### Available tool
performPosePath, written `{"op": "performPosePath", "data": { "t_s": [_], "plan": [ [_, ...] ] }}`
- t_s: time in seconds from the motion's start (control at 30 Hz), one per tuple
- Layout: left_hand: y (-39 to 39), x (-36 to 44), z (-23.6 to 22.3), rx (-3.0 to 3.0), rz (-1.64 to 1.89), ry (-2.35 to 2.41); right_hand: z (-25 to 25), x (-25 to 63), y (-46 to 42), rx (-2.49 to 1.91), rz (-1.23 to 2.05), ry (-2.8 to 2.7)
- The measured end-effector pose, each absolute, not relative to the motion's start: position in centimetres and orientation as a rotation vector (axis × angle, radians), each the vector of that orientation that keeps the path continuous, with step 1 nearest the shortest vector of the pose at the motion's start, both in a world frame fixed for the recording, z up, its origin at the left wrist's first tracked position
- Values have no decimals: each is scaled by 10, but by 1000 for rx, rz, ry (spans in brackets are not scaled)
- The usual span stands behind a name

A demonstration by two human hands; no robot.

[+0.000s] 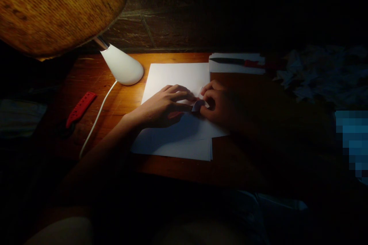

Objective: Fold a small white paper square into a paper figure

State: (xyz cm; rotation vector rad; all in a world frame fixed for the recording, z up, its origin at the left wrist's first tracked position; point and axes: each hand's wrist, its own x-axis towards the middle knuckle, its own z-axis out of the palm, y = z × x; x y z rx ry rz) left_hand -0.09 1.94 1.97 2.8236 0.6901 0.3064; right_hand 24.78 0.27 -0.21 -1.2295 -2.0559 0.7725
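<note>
A small folded piece of white paper (197, 105) is between my hands, above a stack of white paper sheets (175, 74) on the wooden table. My right hand (217, 101) pinches the folded paper from the right, thumb and fingers bent around its edge. From the left, my left hand (165, 106) reaches across the sheets with its fingertips closed at the same piece. My fingers cover part of the paper, so its full shape is hidden. Shadow falls on the lower half of the sheets.
A lamp with a white base (123, 67) and woven shade (60, 7) stands at left, its white cord (99, 116) trailing forward. Near it lies a red power strip (81, 109). A red-handled knife (230, 61) rests on more paper (235, 69). Crumpled-looking paper pieces (319, 76) heap at right.
</note>
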Motion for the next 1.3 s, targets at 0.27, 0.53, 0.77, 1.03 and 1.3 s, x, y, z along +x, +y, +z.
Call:
{"op": "performPosePath", "data": {
  "t_s": [0.27, 0.53, 0.77, 1.03, 1.3],
  "plan": [
    [21, -2, 18, 2801, 330, 660, -5, 246, 2, -1239, 767, -2023],
    [21, -2, 18, 2787, 325, 683, 3, 249, 2, -1282, 798, -1984],
    [19, 1, 22, 2778, 290, 699, 6, 257, 7, -1174, 831, -2128],
    [15, 3, 24, 2827, 249, 732, 9, 264, 14, -1090, 876, -2192],
    [9, 4, 27, 2910, 210, 750, 12, 261, 7, -1130, 827, -2200]
  ]
}}
